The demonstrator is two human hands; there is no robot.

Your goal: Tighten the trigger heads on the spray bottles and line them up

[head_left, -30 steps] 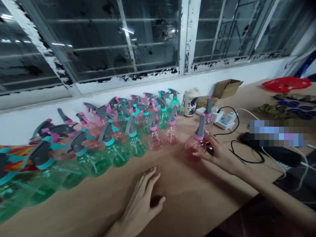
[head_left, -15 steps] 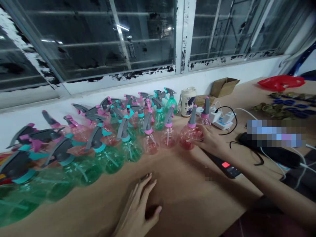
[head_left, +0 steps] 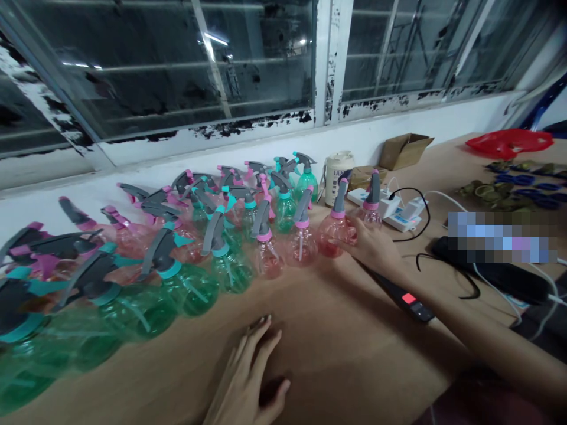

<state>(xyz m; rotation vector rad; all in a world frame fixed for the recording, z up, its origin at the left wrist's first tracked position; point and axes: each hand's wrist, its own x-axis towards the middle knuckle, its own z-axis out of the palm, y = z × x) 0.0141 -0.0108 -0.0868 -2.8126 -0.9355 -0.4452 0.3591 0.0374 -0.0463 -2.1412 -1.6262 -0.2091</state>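
Note:
My right hand (head_left: 374,245) has its fingers wrapped round the body of a pink spray bottle (head_left: 331,235) with a grey and pink trigger head, which stands upright at the right of a row of bottles. Just behind that hand is another pink spray bottle (head_left: 371,208). A pink bottle (head_left: 302,245) and a shorter-looking pink bottle (head_left: 268,260) stand to the left. Low over the table, my left hand (head_left: 248,378) is open, thumb and fingers apart, with nothing in it. Nearest to it is a green spray bottle (head_left: 231,273).
More green bottles (head_left: 188,289) and pink ones crowd the left side under the window. A paper cup (head_left: 338,183), an open cardboard box (head_left: 405,152) and a power strip (head_left: 401,218) sit behind. A black device with a red display (head_left: 414,304) lies under my right forearm; cables and scissors lie right.
The pink bottle in my right hand has shifted slightly left, closer to the row. My left hand has stayed open in nearly the same place. The view has shifted a little.

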